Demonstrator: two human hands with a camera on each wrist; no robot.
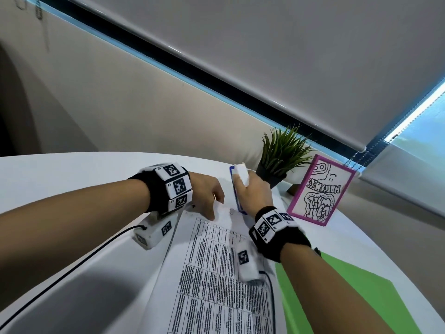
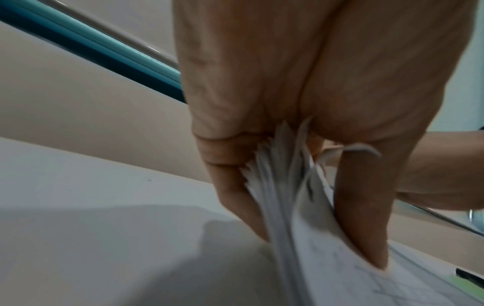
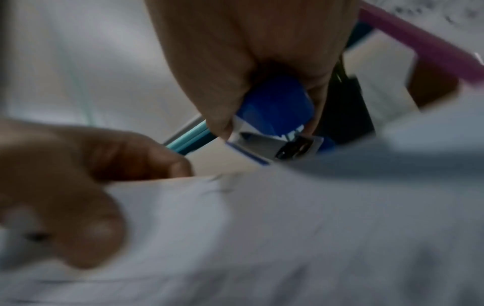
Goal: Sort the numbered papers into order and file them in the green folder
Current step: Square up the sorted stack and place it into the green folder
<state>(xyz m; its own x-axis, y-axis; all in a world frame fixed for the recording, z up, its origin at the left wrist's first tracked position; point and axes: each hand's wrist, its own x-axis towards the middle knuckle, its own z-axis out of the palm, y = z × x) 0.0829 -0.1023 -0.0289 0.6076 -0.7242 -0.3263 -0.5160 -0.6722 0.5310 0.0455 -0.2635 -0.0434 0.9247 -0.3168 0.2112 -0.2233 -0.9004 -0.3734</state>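
Observation:
A stack of printed papers (image 1: pixel 216 280) with a dense table lies on the white table (image 1: pixel 72 179). My left hand (image 1: pixel 207 196) pinches the stack's far corner; in the left wrist view its fingers (image 2: pixel 361 207) clamp the fanned sheet edges (image 2: pixel 282 186). My right hand (image 1: pixel 252 191) grips a blue and white stapler (image 1: pixel 240 177) at the top edge of the papers. In the right wrist view the stapler (image 3: pixel 275 116) shows its metal mouth right at the paper edge (image 3: pixel 261 207). The green folder (image 1: pixel 361 290) lies flat to the right of the stack.
A small potted grass plant (image 1: pixel 281 155) and a pink-framed drawing (image 1: pixel 320 189) stand just beyond my right hand. Black cables (image 1: pixel 72 268) run from the wrist cameras across the table. A wall and window blind rise behind the table.

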